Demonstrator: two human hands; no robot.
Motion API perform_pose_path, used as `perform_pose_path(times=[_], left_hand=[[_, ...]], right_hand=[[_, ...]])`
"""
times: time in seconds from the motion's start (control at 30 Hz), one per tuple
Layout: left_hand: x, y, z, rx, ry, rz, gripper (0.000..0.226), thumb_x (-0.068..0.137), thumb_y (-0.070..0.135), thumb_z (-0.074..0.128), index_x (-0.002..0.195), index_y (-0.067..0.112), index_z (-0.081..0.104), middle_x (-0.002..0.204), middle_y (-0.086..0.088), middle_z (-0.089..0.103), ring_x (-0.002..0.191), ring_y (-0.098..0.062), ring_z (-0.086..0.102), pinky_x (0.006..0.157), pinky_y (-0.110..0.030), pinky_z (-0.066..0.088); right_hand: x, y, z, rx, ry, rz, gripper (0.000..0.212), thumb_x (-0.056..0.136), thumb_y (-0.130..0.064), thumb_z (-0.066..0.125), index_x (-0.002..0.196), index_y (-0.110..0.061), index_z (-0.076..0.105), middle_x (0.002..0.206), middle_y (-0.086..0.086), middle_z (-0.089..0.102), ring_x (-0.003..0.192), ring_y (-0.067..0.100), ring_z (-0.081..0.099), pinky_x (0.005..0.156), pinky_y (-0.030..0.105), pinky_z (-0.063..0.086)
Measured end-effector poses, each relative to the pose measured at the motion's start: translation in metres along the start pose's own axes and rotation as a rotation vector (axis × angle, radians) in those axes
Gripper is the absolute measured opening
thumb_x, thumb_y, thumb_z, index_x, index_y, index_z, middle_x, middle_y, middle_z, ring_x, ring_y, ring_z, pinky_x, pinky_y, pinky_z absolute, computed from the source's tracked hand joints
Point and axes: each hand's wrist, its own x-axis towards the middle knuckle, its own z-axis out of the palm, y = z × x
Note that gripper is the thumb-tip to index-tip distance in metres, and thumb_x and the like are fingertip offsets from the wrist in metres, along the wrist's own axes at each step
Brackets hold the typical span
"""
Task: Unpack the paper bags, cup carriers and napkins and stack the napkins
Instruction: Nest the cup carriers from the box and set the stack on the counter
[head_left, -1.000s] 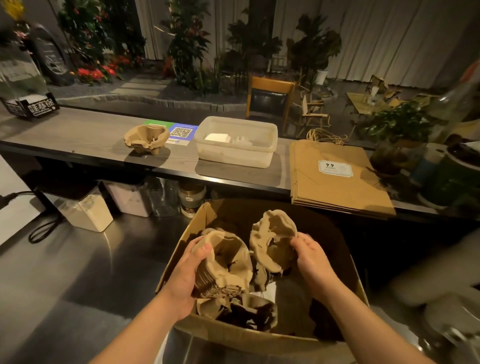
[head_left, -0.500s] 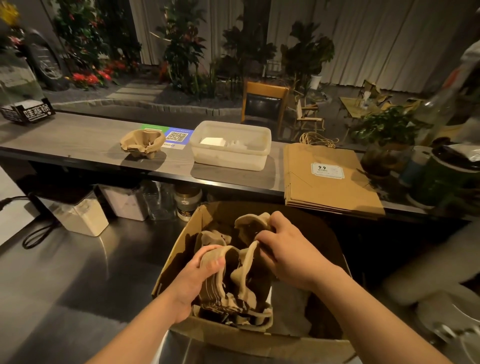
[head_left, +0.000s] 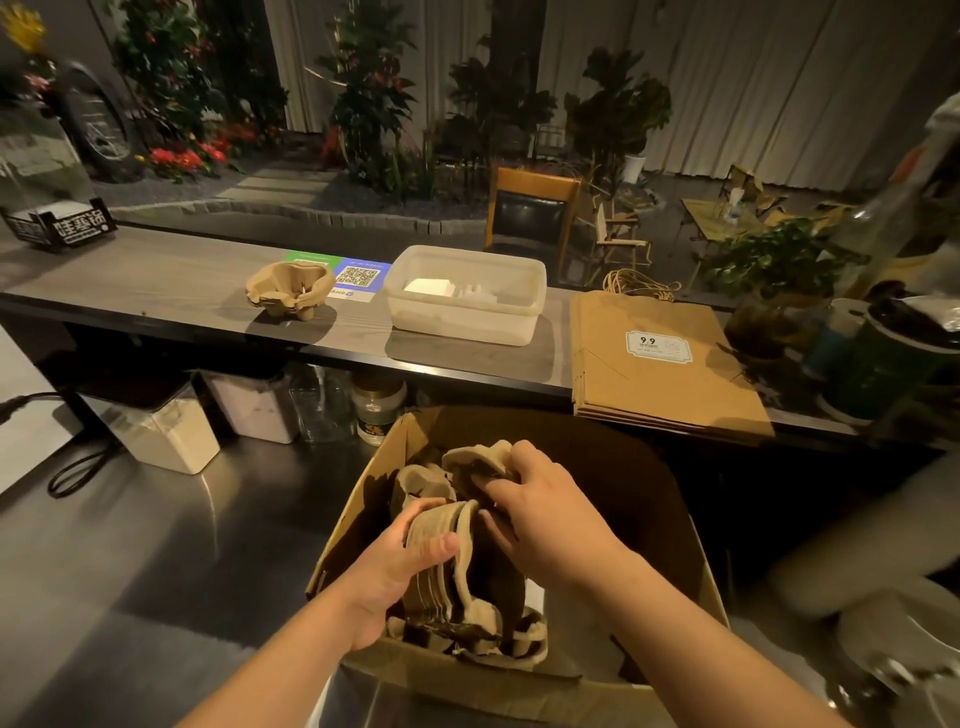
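Fingers (head_left: 441, 545) gripping cup carriers (head_left: 441, 571), inside box (head_left: 649, 519)

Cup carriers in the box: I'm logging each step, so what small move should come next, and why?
Probably lift the cup carriers out of the cardboard box: both hands, left and right, already grip them, and another carrier stack sits on the counter.

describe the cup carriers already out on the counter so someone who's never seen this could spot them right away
Start at the long grey wooden counter running across the middle of the view. Left of the translucent plastic tub with white napkins, by the QR code sign, sits a small nested stack of pulp cup carriers. Unlike the flat paper bags at right, it is lumpy, bowl-shaped moulded pulp.
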Motion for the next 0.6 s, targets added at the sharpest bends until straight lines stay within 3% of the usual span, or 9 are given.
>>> perform_pose_path(times=[0.1, 0.2, 0.27, 0.33, 0.4, 0.5, 0.6], left_hand=[[0.001, -0.002, -0.006, -0.1, 0.015, -0.006, 0.108, 0.037, 0.072, 0.095, 0.133, 0.038, 0.058, 0.131, -0.007, 0.069, 0.126, -0.033, 0.061, 0.113, -0.058, 0.043], [0.002, -0.004, -0.009, -0.165, 0.038, 0.001, 0.111, 0.037, 0.072, 0.095, 0.136, 0.036, 0.059, 0.131, -0.007, 0.069, 0.127, -0.034, 0.06, 0.115, -0.06, 0.04], [0.003, -0.004, -0.009, -0.192, 0.046, 0.011, 0.113, 0.039, 0.072, 0.094, 0.138, 0.034, 0.058, 0.132, -0.008, 0.069, 0.128, -0.035, 0.06, 0.115, -0.06, 0.041], [0.003, -0.003, -0.009, -0.209, 0.048, 0.017, 0.112, 0.041, 0.073, 0.094, 0.139, 0.032, 0.057, 0.132, -0.009, 0.069, 0.128, -0.035, 0.061, 0.115, -0.061, 0.041], [0.003, -0.003, -0.009, -0.222, 0.047, 0.022, 0.111, 0.043, 0.073, 0.093, 0.139, 0.033, 0.056, 0.132, -0.008, 0.069, 0.128, -0.035, 0.061, 0.115, -0.061, 0.042], [0.003, -0.003, -0.009, -0.253, 0.034, 0.032, 0.11, 0.045, 0.074, 0.092, 0.14, 0.032, 0.056, 0.131, -0.008, 0.07, 0.126, -0.034, 0.064, 0.114, -0.06, 0.043], [0.003, -0.001, -0.006, -0.247, 0.019, 0.046, 0.115, 0.04, 0.075, 0.092, 0.14, 0.03, 0.056, 0.128, -0.008, 0.072, 0.123, -0.032, 0.067, 0.112, -0.058, 0.046]], right_hand=[[0.0, 0.005, -0.002, 0.123, -0.008, 0.075, 0.036, 0.1, -0.022, 0.061, 0.136, -0.027, 0.057, 0.125, -0.011, 0.033, 0.106, 0.005, 0.04, 0.085, 0.009, 0.041], [-0.001, 0.014, -0.007, 0.446, 0.073, 0.263, 0.071, 0.092, 0.004, 0.063, 0.142, -0.044, 0.048, 0.123, -0.016, 0.032, 0.11, 0.004, 0.044, 0.096, 0.006, 0.045], [-0.002, 0.018, -0.01, 0.631, 0.209, 0.35, 0.077, 0.095, 0.005, 0.057, 0.14, -0.055, 0.042, 0.127, -0.018, 0.037, 0.116, 0.002, 0.047, 0.099, 0.011, 0.047], [-0.004, 0.023, -0.009, 0.793, 0.331, 0.41, 0.07, 0.099, -0.004, 0.056, 0.146, -0.052, 0.036, 0.141, -0.019, 0.043, 0.127, -0.001, 0.047, 0.108, 0.02, 0.044], [-0.006, 0.028, -0.008, 0.938, 0.379, 0.464, 0.062, 0.099, -0.009, 0.058, 0.147, -0.043, 0.04, 0.139, -0.014, 0.054, 0.127, 0.006, 0.056, 0.107, 0.035, 0.051], [-0.007, 0.031, -0.008, 1.071, 0.287, 0.496, 0.037, 0.099, -0.008, 0.057, 0.125, -0.033, 0.06, 0.115, -0.004, 0.07, 0.106, 0.016, 0.07, 0.087, 0.039, 0.062], [-0.009, 0.031, -0.009, 1.047, 0.142, 0.429, 0.027, 0.099, -0.009, 0.057, 0.114, -0.028, 0.067, 0.104, -0.007, 0.072, 0.102, 0.017, 0.07, 0.087, 0.037, 0.062]])
